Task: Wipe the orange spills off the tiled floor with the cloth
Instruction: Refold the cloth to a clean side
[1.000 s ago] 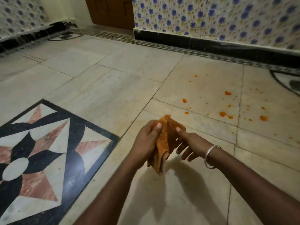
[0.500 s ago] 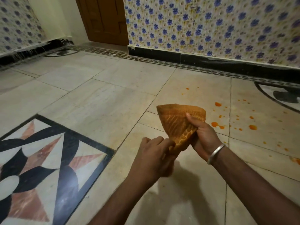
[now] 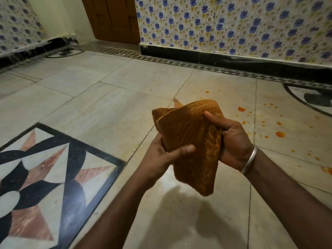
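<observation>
A folded orange-brown cloth [image 3: 190, 141] hangs in the air in front of me, above the pale tiled floor [image 3: 107, 108]. My left hand [image 3: 161, 155] grips its lower left edge, thumb across the front. My right hand [image 3: 231, 141], with a silver bangle on the wrist, holds the cloth's right edge, thumb on top. Orange spills [image 3: 280, 134] lie scattered on the tiles to the right of the cloth, with a bigger drop [image 3: 241, 109] further back and a smear [image 3: 327, 170] at the right edge.
A black, white and red star inlay [image 3: 45, 168] fills the floor at the left. A flowered tile wall with a black skirting [image 3: 233, 60] runs along the back, a wooden door [image 3: 113, 18] beside it. A dark round inlay [image 3: 314, 97] lies at the far right.
The cloth has been opened from a bunched wad into a wider folded piece and lifted higher. My left hand moved from under it to its lower left edge; the view tilted up.
</observation>
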Motion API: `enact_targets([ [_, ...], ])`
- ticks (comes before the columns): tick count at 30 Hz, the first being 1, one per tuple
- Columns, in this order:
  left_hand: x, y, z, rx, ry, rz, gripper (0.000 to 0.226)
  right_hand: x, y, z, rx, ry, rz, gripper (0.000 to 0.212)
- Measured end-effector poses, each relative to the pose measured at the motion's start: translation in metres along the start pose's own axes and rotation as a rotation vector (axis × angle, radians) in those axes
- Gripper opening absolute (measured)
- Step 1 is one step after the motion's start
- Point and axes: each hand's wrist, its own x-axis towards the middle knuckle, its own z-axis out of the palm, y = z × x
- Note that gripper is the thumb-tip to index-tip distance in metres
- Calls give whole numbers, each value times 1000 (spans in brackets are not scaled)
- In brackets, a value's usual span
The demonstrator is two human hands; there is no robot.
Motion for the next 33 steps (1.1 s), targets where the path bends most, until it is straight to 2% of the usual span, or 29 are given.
enact_targets([
  [2,-2,2,-2,-49,16,9,56,2,1,-3,-7,14,41,32],
  [3,-2,3,-3,-62,30,-11,52,4,2,-5,-35,41,56,31],
  [5,-1,3,-4,-80,79,-95,53,11,11,-10,-123,131,97,34],
  [7,0,2,-5,-108,148,-204,55,17,27,-19,-205,201,201,46],
  [8,2,1,-6,-128,182,-267,62,17,35,-24,-222,202,266,49],
  [10,4,-3,-11,-146,236,-382,91,17,50,-32,-217,187,320,47],
  [12,4,-12,-20,-147,232,-408,116,16,58,-36,-210,200,265,68],
  [14,4,-20,-27,-185,184,-381,125,14,59,-37,-291,158,189,84],
  [16,4,-20,-29,-240,118,-333,123,15,62,-36,-566,74,99,82],
  [18,6,-17,-30,-179,39,-266,114,16,63,-35,-854,60,17,77],
  [20,8,-13,-32,38,-18,-203,100,18,64,-34,-1042,105,-40,73],
  [22,10,-10,-32,249,5,-157,80,20,66,-32,-1176,174,-68,69],
  [24,10,-9,-31,318,50,-135,61,22,68,-32,-1221,193,-70,64],
  [27,11,-11,-30,377,101,-86,46,25,66,-33,-1303,158,-45,55],
  [31,14,-10,-26,663,177,51,15,27,64,-32,-1441,169,-84,17],
  [33,13,-6,-28,773,167,79,11,27,58,-31,-1477,170,-105,5],
])
